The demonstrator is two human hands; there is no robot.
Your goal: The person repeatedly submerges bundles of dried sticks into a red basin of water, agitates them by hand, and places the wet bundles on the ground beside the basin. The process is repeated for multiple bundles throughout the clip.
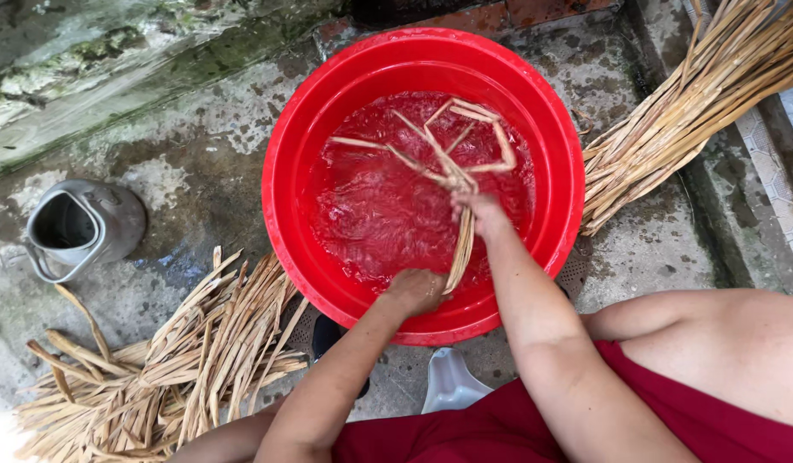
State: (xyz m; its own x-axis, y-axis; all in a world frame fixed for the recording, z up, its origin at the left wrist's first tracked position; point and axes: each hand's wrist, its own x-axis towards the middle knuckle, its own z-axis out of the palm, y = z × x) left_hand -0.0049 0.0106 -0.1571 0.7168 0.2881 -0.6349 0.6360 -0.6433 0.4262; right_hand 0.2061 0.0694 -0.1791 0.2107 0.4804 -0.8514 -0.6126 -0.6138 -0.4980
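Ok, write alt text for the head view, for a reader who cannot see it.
Seen from above, a person's two hands, left hand and right hand, grip a bundle of dry reeds dipped in water in a red basin. More reeds lie in a left pile and a right pile on wet concrete, with a metal jug at far left.

I'm seeing a bright red basin (285, 180), pale tan straw strips (452, 171) in it, a dull grey metal jug (83, 227) — and mottled grey-green concrete floor (190, 129).
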